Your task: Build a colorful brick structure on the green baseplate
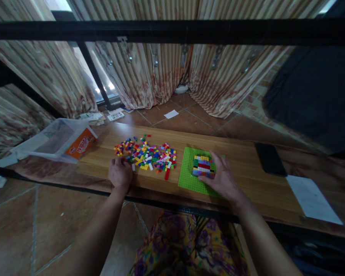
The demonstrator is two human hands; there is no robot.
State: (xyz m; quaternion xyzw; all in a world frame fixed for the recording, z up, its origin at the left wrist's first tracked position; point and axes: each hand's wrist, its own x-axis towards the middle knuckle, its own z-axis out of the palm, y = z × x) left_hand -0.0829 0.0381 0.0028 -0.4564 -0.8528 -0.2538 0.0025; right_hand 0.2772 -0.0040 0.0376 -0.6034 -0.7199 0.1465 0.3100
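Note:
A green baseplate (188, 168) lies on the wooden table (241, 165), with a small block of stacked coloured bricks (202, 165) built on it. My right hand (222, 177) rests on the plate, fingers spread around the right and near side of that block. To the left spreads a pile of loose coloured bricks (148, 153). My left hand (120, 172) sits at the pile's near left edge with its fingers curled; what they hold is hidden. A red brick (167, 174) lies apart near the plate.
A clear plastic bag with an orange label (64, 142) lies at the table's left end. A black phone (269, 159) and a white sheet (312, 199) lie to the right. A black bar crosses overhead; curtains hang behind.

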